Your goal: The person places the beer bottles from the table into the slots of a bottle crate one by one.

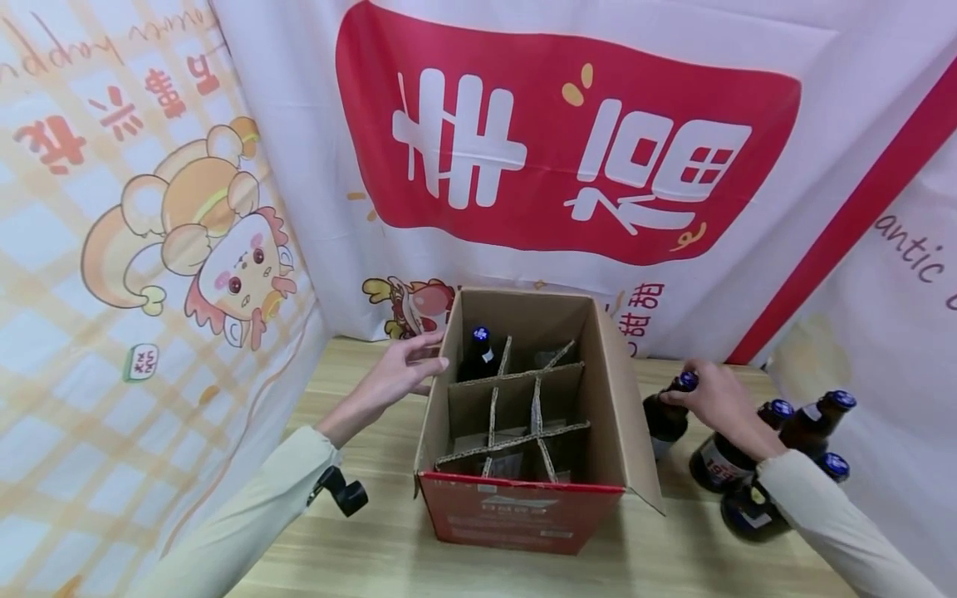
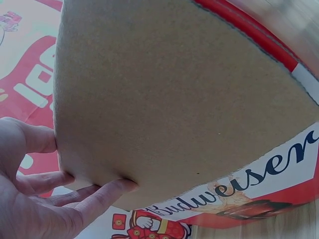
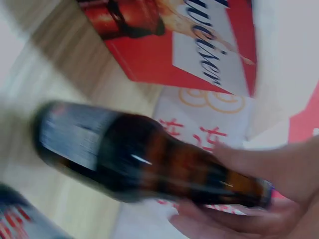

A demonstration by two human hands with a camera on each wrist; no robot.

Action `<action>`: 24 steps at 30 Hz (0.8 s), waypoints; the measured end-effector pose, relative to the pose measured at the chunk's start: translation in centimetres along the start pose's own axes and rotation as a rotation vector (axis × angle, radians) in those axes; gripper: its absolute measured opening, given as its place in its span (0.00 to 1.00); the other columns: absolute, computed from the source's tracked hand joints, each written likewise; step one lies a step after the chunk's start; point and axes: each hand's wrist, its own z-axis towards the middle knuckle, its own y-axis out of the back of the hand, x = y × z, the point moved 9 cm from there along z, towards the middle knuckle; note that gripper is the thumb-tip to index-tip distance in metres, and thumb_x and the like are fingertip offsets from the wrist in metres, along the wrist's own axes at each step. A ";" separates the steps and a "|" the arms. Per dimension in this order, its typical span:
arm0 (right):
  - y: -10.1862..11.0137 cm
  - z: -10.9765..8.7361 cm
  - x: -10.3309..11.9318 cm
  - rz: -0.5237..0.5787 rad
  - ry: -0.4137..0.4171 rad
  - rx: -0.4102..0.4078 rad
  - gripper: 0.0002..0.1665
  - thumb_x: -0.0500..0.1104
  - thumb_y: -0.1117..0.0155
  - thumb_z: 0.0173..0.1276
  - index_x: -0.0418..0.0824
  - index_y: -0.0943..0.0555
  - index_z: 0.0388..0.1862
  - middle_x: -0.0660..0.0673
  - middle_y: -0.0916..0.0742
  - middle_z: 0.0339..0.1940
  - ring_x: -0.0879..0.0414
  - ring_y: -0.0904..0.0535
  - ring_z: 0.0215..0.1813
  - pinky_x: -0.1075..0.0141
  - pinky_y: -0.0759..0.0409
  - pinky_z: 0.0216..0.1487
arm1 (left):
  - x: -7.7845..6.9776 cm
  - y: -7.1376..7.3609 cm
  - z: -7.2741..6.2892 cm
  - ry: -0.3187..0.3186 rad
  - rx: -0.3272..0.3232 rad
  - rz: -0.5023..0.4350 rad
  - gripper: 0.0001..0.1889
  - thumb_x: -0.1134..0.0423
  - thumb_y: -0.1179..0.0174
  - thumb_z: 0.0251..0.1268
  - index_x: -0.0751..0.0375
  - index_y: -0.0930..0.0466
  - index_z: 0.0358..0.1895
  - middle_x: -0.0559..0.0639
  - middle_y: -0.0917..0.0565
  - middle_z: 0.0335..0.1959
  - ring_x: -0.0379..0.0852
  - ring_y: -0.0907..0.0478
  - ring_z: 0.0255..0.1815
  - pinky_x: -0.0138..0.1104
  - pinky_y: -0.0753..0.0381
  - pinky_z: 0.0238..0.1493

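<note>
A cardboard box (image 1: 523,519) with inner dividers stands on the table, its top flaps up. One dark bottle (image 1: 478,359) with a blue cap is in its far left compartment. My left hand (image 1: 396,370) touches the box's left flap (image 2: 164,94), fingertips pressing the bare cardboard, thumb near its edge. To the right of the box, my right hand (image 1: 718,403) grips a brown beer bottle (image 3: 129,149) by its neck. In the right wrist view the bottle's silvery label shows, slightly blurred.
Several more bottles (image 1: 721,461) stand on the table (image 1: 359,531) at the right, partly behind my right forearm. A printed cloth (image 1: 568,149) hangs behind the box, and another (image 1: 149,249) covers the left side. A black wrist camera (image 1: 345,492) sits on my left sleeve.
</note>
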 end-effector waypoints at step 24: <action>-2.6 -2.0 -1.3 0.680 0.031 -0.627 0.15 0.33 0.31 0.73 0.25 0.17 0.54 0.32 0.11 0.46 0.74 0.17 0.47 0.85 0.20 0.51 | 0.3 -0.1 -0.1 -0.011 -0.025 -0.003 0.33 0.60 0.41 0.79 0.61 0.39 0.82 0.68 0.33 0.78 0.67 0.24 0.69 0.49 0.12 0.58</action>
